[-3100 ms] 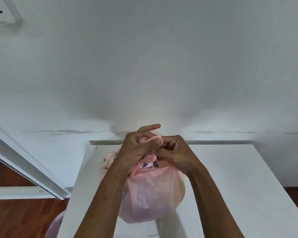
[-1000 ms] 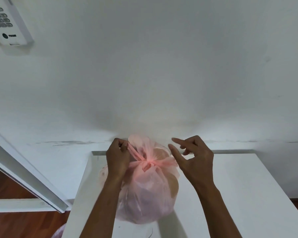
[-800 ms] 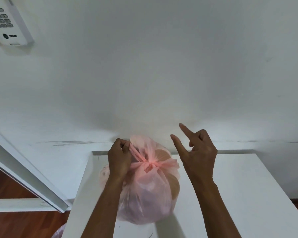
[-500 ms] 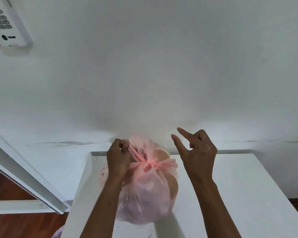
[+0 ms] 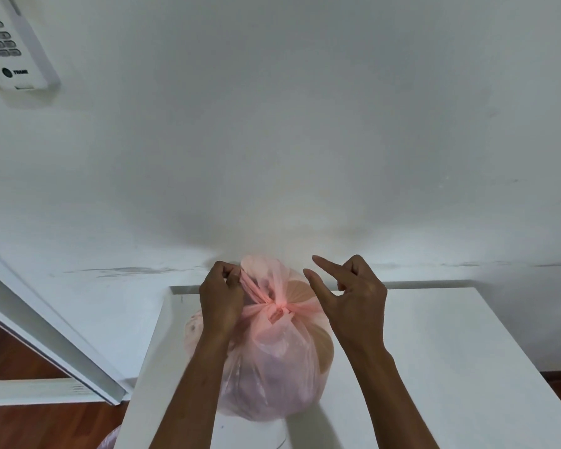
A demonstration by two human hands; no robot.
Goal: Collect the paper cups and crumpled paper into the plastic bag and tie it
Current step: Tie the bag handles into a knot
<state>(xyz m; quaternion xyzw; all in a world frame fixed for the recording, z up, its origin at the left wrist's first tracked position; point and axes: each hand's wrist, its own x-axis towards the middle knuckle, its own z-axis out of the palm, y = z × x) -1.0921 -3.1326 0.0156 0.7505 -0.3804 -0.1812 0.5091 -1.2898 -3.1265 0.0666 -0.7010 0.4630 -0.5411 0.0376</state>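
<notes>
Your left hand point(image 5: 221, 303) pinches one tail of the knot point(image 5: 277, 308) atop the pink bag point(image 5: 272, 361), which sits on the white table point(image 5: 434, 367) near its far left corner. Your right hand point(image 5: 358, 298) hovers just right of the knot, fingers point(image 5: 324, 264) spread, holding nothing.

White tabletop point(image 5: 434, 367), one pink plastic bag point(image 5: 272, 377) on it.
Tabletop's far edge sits against the white wall, with a thin dark gap line along that edge. Bag stands near the left-far part of the surface, bulging, its top pulled into a knot point(image 5: 277, 309). Brown and pale shapes show through the film. Rest of the surface is plain white.
</notes>
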